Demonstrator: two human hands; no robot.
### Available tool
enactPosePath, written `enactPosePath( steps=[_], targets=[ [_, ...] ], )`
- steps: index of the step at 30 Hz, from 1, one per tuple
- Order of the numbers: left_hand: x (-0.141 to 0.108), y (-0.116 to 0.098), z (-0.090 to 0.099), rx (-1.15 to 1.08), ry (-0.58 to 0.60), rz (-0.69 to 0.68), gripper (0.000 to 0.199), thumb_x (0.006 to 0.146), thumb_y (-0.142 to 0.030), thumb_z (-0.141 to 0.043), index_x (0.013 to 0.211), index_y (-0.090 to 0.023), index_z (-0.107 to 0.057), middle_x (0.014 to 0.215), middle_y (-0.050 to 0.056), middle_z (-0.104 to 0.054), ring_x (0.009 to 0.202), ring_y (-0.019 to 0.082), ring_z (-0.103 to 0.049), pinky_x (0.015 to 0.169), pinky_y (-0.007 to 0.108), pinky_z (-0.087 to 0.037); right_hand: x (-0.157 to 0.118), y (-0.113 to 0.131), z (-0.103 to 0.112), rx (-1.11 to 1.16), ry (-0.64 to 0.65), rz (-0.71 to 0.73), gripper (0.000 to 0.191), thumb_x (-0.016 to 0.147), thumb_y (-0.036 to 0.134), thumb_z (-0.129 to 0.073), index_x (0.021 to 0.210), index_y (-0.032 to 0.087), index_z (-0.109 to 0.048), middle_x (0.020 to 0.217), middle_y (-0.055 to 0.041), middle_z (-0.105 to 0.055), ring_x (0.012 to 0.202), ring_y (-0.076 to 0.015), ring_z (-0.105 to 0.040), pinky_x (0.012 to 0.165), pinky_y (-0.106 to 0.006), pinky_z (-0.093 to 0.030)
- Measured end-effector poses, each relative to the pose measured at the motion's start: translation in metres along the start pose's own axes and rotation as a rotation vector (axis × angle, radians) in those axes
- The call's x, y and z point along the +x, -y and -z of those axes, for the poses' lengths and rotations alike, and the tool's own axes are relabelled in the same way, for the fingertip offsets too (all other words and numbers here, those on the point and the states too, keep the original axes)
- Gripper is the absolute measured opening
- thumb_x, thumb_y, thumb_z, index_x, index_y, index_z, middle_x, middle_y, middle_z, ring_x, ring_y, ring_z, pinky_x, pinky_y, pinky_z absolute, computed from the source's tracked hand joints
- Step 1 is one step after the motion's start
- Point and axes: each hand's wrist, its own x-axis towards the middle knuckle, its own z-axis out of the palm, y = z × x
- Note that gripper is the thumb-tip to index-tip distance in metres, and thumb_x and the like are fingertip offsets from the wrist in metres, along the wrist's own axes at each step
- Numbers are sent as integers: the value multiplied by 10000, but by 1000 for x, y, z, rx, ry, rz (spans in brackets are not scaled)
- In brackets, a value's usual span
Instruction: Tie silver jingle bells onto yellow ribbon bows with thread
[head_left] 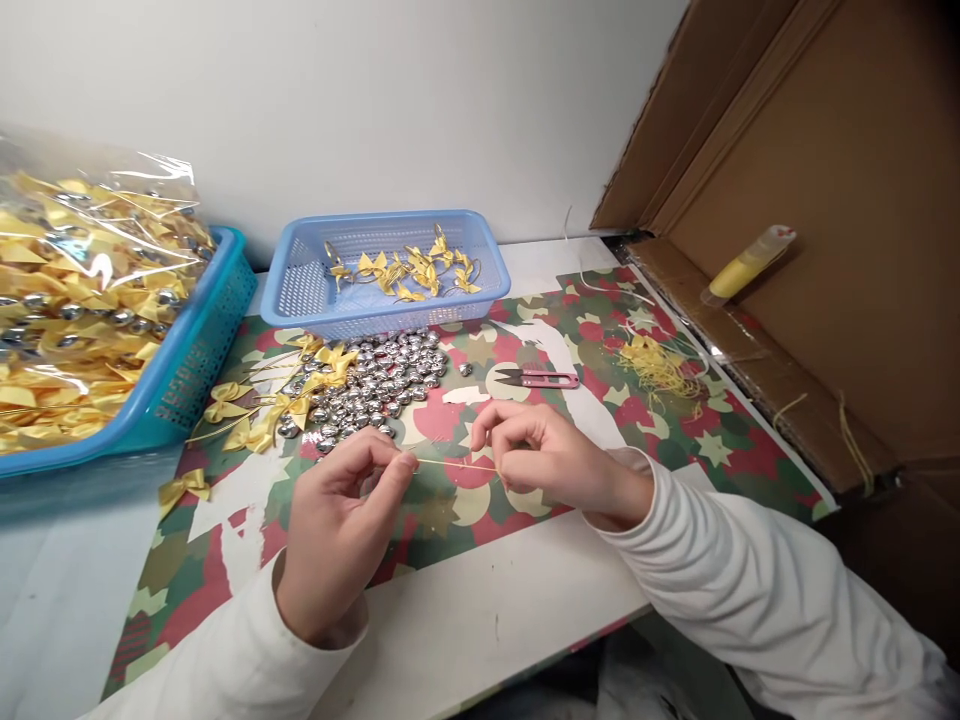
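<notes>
A thin yellow cord (456, 463) is stretched between my two hands, low over the patterned table cover. My left hand (341, 530) pinches one end between thumb and forefinger. My right hand (544, 458) grips the other end with its fingertips. Just beyond my left hand lies a heap of silver bells (397, 375), with yellow ribbon bows (259, 425) on thin cords at its left side. Pink-handled thread snips (536, 379) rest on the cover beyond my right hand.
A blue basket (382, 322) at the back holds several bows on cords. At left, a larger blue basket (217, 330) carries a clear bag (97, 270) of bows and bells. Yellow cord scraps (660, 365) lie at right, near a cardboard wall (840, 200) and a yellow tube (750, 265).
</notes>
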Motion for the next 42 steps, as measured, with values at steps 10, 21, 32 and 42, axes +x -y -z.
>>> enactPosePath(
  steps=[10, 21, 32, 42],
  targets=[
    [-8, -6, 7, -360, 613, 62, 184, 840, -375, -634, 848, -201, -693, 814, 65, -667, 733, 188, -602, 653, 287, -490, -5, 4, 15, -831, -219, 781, 169, 784, 124, -495, 653, 188, -580, 968, -58, -626, 868, -198, -492, 794, -374, -403],
    [-7, -13, -10, -494, 676, 303, 349, 933, -465, -492, 798, -175, -632, 687, 14, -537, 687, 141, -506, 674, 262, -444, -1, -6, 7, -1018, -108, 863, 205, 909, 231, -497, 771, 187, -641, 1015, -62, -650, 955, -204, -491, 813, -361, -367],
    [-10, 2, -11, -635, 598, 367, 400, 909, -526, -506, 691, -192, -476, 528, -87, -228, 474, 83, -169, 447, 228, -152, 2, -6, 18, -940, -311, 745, 172, 824, 154, -498, 707, 205, -613, 923, -41, -655, 863, -194, -513, 794, -362, -383],
    [-12, 4, -12, -592, 538, 300, 389, 920, -525, -489, 723, -193, -532, 541, -75, -254, 492, 93, -196, 470, 237, -190, 7, -14, 54, -1302, -519, -224, 349, 806, 429, -677, 1004, 147, -616, 1054, -141, -596, 1005, -331, -508, 824, -454, -405]
  ],
)
